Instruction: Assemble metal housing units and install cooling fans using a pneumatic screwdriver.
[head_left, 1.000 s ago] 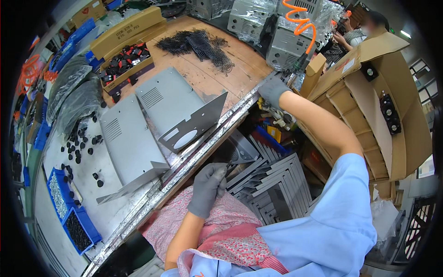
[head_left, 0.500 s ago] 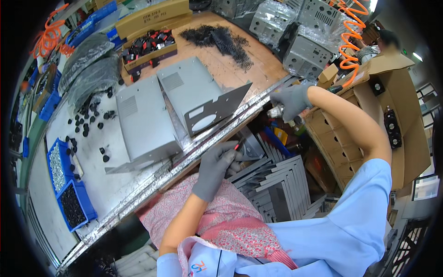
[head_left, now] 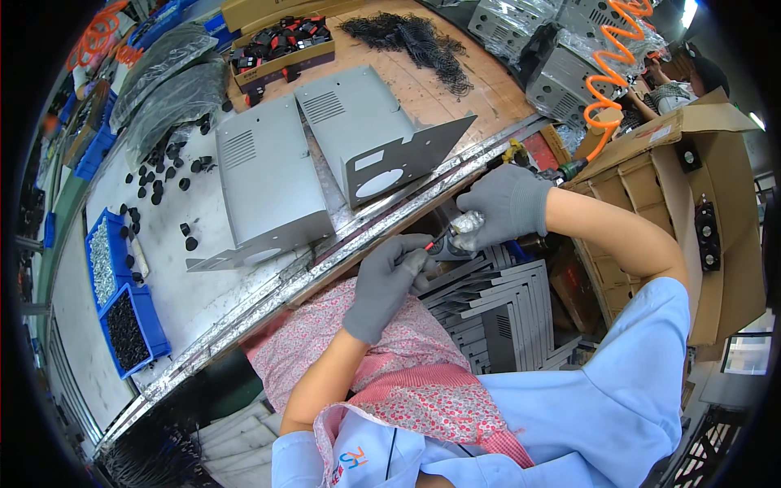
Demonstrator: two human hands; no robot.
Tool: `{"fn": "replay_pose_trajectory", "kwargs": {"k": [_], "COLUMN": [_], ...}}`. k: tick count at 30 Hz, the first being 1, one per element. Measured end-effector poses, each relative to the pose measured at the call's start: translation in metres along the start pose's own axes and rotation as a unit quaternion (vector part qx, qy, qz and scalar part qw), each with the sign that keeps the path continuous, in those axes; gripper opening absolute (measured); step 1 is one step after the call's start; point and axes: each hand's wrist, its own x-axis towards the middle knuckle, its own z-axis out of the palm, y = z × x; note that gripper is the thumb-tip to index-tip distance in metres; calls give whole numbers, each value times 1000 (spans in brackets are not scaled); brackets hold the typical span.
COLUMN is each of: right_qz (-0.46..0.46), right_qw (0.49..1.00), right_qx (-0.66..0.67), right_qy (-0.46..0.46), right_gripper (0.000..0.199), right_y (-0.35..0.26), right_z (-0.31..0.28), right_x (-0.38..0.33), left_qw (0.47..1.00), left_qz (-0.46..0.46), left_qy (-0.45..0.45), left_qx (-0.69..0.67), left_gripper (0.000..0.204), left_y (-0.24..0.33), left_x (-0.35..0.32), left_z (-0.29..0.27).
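Over the front edge of the bench my two grey-gloved hands are close together. My left hand [head_left: 382, 285] is closed in a pinch on a thin red-tipped piece [head_left: 429, 246]; its exact kind is too small to tell. My right hand [head_left: 506, 210] is wrapped round a small shiny silvery piece [head_left: 466, 224], partly hidden by the fingers. That silvery piece is right beside the red tip; whether they touch I cannot tell. Beyond my hands, two bent grey sheet-metal panels [head_left: 268, 175] with vent slots lie on the bench, the right one with a large round cutout in its upturned side.
Blue bins [head_left: 134, 337] of small screws and loose black caps [head_left: 159, 175] are at left. A box of red-and-black parts [head_left: 285, 57] and tangled black springs or wires [head_left: 411, 41] lie at the back. Stacked metal frames [head_left: 504, 317] and an open carton [head_left: 651, 187] stand at right.
My right hand has moved left and nearer with the silvery piece, up to the left hand. The view has shifted slightly; my left hand keeps its pinch.
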Motion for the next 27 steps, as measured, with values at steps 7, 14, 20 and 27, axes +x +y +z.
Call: {"fn": "replay_pose_trajectory", "kwargs": {"k": [7,14,20,27], "right_qz": [-10,-42,-68,-74], "right_qw": [999,995,990,988], "right_qx": [8,-5,-17,4], "right_qy": [44,94,125,135], "right_gripper": [62,60,50,46], "right_y": [-3,-3,-5,-9], "right_z": [8,16,27,30], "right_x": [-1,-2,-1,-9], "left_qw": [1000,997,984,988], "left_qz": [15,25,85,70], "left_qy": [-25,-8,-52,-49], "left_qx": [3,67,150,128], "left_gripper": [26,23,21,22], "left_y": [-3,6,5,1], "left_x": [-1,-3,2,4], "left_z": [0,3,2,9]}}
